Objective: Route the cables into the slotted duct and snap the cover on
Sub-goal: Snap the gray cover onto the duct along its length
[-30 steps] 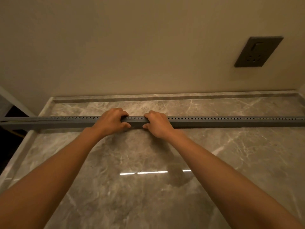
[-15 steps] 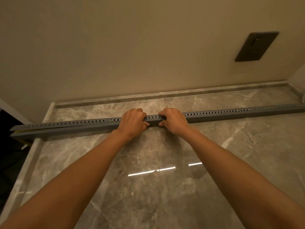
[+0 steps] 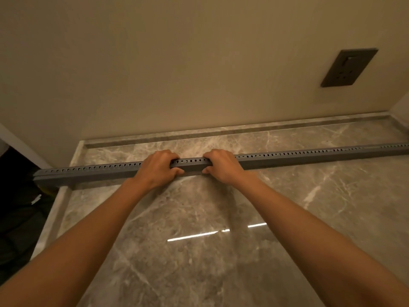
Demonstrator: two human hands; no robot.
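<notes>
A long grey slotted duct (image 3: 309,157) lies across the marble counter (image 3: 199,251) from left to right, with a row of small slots along its top. Its left end overhangs the counter's left edge. My left hand (image 3: 158,168) and my right hand (image 3: 222,166) grip it side by side near its middle, fingers curled over the top and thumbs on the near face. A short stretch of duct shows between them. No cables are visible; the duct looks closed along its length.
A beige wall rises behind the counter, with a dark socket plate (image 3: 348,67) at the upper right. A low marble upstand (image 3: 221,131) runs along the wall. Beyond the counter's left edge (image 3: 55,209) is a dark drop.
The view has swung left and tilted, so the duct now slopes up to the right. Both hands have stayed gripping the duct's middle, a little farther apart than half a second ago.
</notes>
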